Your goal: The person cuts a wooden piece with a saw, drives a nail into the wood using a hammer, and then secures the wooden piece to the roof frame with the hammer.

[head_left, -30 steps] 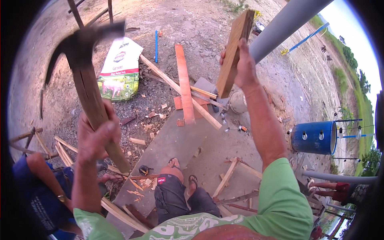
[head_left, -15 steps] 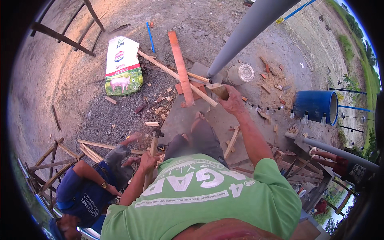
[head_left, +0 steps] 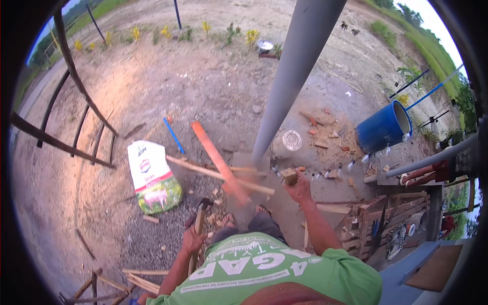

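Note:
My left hand (head_left: pixel 191 242) is closed round the wooden handle of a hammer (head_left: pixel 200 219), its dark head pointing up and away from me. A short block of wood (head_left: pixel 289 176) is gripped in my right hand (head_left: pixel 300 191), one cut end facing up. Just left of that hand, a reddish-brown board (head_left: pixel 216 156) lies crossed over a long thin wooden strip (head_left: pixel 203 170) on the ground. My feet are below the board, among scattered wood chips.
A grey post (head_left: pixel 292 76) rises ahead of me, with a pale bucket (head_left: pixel 287 143) by its base. A blue barrel (head_left: pixel 378 129) lies tipped at the right, near a string of bulbs (head_left: pixel 351 164). A printed feed sack (head_left: pixel 152 175) and a blue stick (head_left: pixel 174 135) lie left.
The view has tilted up, bringing the planted far edge of the yard into sight. A co-worker at the lower left has almost left the picture. Both hands keep hold of the hammer and block.

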Motion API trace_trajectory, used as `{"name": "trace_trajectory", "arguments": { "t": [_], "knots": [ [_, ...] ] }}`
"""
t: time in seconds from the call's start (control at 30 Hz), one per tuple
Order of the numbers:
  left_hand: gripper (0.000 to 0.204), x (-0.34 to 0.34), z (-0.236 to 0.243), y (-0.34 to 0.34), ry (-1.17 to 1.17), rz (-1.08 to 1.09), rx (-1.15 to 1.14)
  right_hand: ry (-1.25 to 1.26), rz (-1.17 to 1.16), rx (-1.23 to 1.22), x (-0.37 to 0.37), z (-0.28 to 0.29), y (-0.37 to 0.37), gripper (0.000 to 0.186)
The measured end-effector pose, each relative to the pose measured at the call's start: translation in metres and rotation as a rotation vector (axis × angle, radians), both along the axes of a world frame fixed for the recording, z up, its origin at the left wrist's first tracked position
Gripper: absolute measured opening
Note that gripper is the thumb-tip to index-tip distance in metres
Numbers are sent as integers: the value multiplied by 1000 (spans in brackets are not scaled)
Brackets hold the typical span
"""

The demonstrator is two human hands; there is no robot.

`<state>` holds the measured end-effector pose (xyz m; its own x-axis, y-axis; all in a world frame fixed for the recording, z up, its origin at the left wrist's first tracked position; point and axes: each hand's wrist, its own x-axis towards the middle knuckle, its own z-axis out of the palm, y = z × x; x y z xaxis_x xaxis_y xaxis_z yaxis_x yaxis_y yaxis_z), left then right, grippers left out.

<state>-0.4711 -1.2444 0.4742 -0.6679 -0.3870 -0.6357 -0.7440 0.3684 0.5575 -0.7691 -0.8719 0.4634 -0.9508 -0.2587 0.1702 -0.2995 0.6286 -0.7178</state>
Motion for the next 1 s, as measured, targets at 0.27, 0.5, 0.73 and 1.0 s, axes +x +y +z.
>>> {"name": "trace_trajectory", "arguments": {
  "t": [0.27,0.5,0.73,1.0],
  "knots": [
    [54,-175,106,1,580,-264,194,-118,8,-408,22,117,-48,49],
    [68,-273,169,50,894,-446,387,235,187,-527,-22,219,-84,56],
    [55,-343,221,60,986,-425,553,467,77,-499,-70,290,-115,58],
    [45,-453,266,44,1454,-358,708,686,185,-200,-133,389,-159,61]
  ]
}}
